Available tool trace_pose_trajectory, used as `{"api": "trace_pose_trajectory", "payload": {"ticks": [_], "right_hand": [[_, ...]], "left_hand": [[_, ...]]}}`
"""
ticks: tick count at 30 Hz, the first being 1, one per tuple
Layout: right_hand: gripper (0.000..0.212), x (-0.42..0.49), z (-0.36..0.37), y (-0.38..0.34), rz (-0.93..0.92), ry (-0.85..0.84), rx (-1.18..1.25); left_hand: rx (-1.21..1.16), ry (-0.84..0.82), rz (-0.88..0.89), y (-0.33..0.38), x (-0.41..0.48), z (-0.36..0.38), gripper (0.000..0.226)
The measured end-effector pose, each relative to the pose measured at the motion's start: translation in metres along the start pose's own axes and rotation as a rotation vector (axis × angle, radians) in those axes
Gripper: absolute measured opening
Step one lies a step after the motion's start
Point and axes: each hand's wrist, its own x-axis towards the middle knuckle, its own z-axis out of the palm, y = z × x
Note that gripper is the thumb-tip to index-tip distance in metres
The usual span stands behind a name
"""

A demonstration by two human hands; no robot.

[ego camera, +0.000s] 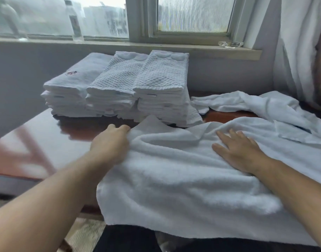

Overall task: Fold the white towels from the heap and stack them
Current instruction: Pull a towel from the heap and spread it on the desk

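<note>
A white towel [174,180] lies spread and rumpled over the near edge of the brown table [52,142], its front hem hanging towards my lap. My left hand [110,142] grips the towel's left edge with curled fingers. My right hand [239,151] rests flat on the towel, fingers straight. Behind them stand three stacks of folded white towels [119,88] side by side. A loose heap of white towels [256,106] lies at the right, running under the spread towel.
A window sill [156,46] runs behind the stacks, with a clear plastic bottle [75,20] on it at the left and a small clear object [230,44] at the right. White fabric [299,51] hangs at the far right.
</note>
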Motion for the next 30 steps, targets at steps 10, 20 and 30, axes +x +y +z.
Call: {"api": "trace_pose_trajectory", "payload": {"ticks": [10, 20, 30], "right_hand": [[0.071, -0.01, -0.002, -0.005, 0.004, 0.08, 0.058], [0.077, -0.025, -0.005, -0.002, 0.021, -0.008, 0.11], [0.071, -0.043, -0.018, 0.105, 0.49, 0.15, 0.044]], "left_hand": [[-0.097, 0.064, 0.565, 0.067, -0.027, 0.022, 0.041], [0.054, -0.126, 0.084, 0.098, -0.016, 0.035, 0.098], [-0.175, -0.114, 0.708, 0.226, -0.027, 0.074, 0.049]]}}
